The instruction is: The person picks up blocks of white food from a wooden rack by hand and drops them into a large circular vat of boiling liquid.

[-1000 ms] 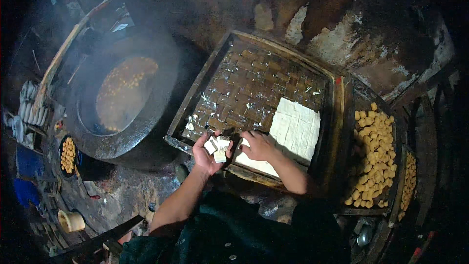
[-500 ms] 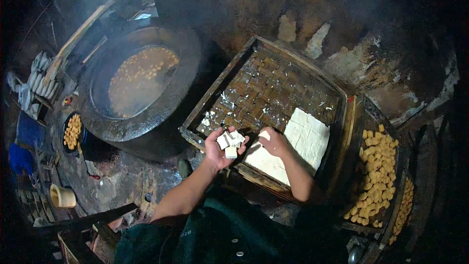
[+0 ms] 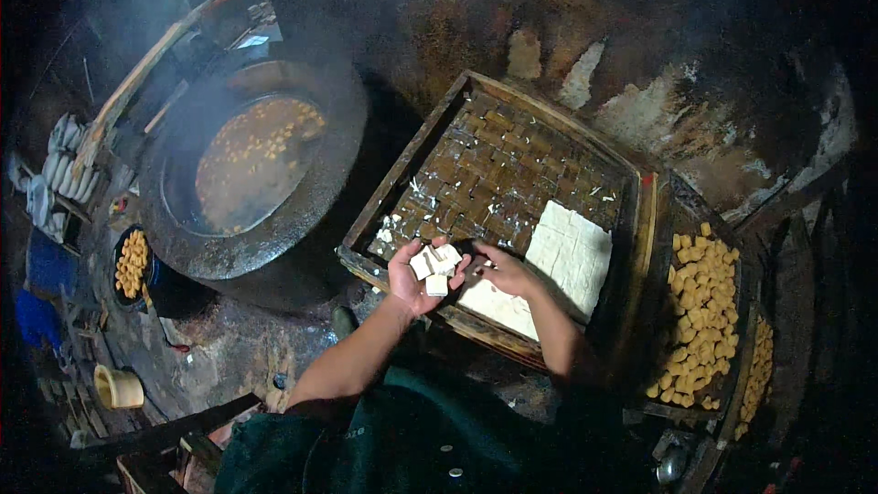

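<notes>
Dark, sooty kitchen seen, wall patchy at far side. Wooden slatted tray (image 3: 412,160) set at centre, mostly bare. White tofu block (image 3: 558,261), scored into squares, left at tray's near right corner. Left hand (image 3: 416,279) cupped palm-up over near tray edge, several white tofu cubes (image 3: 433,267) piled in it. Right hand (image 3: 501,270) laid on tofu block just beside, grip not discernible. Steaming wok (image 3: 251,169) placed left, pieces frying in oil. Fried golden cubes (image 3: 700,316) heaped on rack at right.

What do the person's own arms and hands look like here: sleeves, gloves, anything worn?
Both hands, the left hand and the right hand, are bare with no gloves. The forearms are bare too, uncovered up to a dark green garment. No watch or rings are discernible.
</notes>
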A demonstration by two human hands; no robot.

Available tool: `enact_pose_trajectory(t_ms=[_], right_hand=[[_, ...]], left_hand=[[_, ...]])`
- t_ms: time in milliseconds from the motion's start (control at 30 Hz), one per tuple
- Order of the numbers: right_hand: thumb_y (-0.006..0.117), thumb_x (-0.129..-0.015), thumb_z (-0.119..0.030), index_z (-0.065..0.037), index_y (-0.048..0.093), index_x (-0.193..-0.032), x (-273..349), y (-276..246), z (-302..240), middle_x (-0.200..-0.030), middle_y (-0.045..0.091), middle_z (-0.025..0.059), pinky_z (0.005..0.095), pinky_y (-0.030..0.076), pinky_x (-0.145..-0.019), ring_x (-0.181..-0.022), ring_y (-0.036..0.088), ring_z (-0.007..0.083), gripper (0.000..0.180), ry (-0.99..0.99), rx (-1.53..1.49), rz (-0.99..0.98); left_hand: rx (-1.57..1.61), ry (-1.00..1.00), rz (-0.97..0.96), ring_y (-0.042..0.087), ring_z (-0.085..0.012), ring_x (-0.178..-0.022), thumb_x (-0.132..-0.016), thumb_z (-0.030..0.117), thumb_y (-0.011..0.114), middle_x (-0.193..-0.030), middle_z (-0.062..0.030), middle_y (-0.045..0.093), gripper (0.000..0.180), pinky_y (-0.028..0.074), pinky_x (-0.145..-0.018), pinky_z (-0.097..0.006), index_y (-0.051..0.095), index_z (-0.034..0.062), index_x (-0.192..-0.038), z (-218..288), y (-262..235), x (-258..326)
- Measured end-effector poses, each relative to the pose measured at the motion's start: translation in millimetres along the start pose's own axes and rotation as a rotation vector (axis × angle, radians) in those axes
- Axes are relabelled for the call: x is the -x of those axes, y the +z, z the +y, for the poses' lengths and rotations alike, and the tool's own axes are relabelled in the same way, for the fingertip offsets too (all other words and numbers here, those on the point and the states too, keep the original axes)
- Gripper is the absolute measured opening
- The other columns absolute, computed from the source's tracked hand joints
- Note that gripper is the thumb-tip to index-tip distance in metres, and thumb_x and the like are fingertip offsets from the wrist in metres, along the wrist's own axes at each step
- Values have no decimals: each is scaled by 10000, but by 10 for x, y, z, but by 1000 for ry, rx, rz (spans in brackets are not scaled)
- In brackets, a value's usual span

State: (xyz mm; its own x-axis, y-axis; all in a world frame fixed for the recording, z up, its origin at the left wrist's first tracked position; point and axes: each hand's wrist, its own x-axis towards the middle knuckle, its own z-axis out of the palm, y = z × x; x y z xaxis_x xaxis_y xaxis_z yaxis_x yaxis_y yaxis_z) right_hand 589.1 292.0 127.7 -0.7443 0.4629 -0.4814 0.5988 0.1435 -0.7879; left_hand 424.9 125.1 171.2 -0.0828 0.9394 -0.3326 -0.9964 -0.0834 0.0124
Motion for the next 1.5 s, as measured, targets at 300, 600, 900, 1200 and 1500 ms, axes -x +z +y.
enact_pose_trajectory(t_ms=[300, 600, 900, 1200, 1500], right_hand=[[653, -841, -226, -106, 557, -1129, 203, 108, -500, -1112, 612, 181, 449, 486, -840, -1003, 598, 387, 326, -97, 579, 205], [692, -831, -182, -31, 609, -1045, 97, 29, -335, -997, 650, 90, 368, 485, -824, -927, 615, 228, 275, -288, 160, 269], [693, -792, -332, -71, 564, -1218, 182, 473, -504, -1154, 555, 200, 440, 463, -903, -1078, 565, 382, 516, -50, 529, 286], [653, -804, -266, -104, 454, -1224, 201, 468, -863, -1234, 505, 201, 507, 485, -861, -1043, 583, 418, 493, -14, 746, 103], [569, -802, -209, -145, 576, -1231, 30, 502, -1104, -1159, 567, 189, 472, 511, -852, -976, 635, 381, 433, -78, 1014, -79]], left_hand=[[15, 69, 63, 591, -422, -1043, -904, 423, 438, -1095, -225, 607, 406, 548, -764, -524, 600, 81, -1049, 219, 9, 66], [6, 139, 49, 580, -425, -1053, -890, 435, 472, -1110, -218, 597, 431, 544, -735, -501, 595, 73, -1091, 328, -80, 98], [15, 149, 73, 576, -430, -1064, -902, 445, 446, -1124, -211, 600, 446, 541, -758, -517, 608, 73, -1088, 343, -63, 96], [7, 196, 68, 582, -422, -1056, -912, 462, 444, -1101, -206, 607, 451, 544, -741, -512, 609, 73, -1068, 369, -101, 131], [47, 222, 65, 585, -413, -1047, -908, 483, 441, -1094, -208, 607, 464, 537, -728, -508, 597, 85, -1090, 427, -117, 165]])
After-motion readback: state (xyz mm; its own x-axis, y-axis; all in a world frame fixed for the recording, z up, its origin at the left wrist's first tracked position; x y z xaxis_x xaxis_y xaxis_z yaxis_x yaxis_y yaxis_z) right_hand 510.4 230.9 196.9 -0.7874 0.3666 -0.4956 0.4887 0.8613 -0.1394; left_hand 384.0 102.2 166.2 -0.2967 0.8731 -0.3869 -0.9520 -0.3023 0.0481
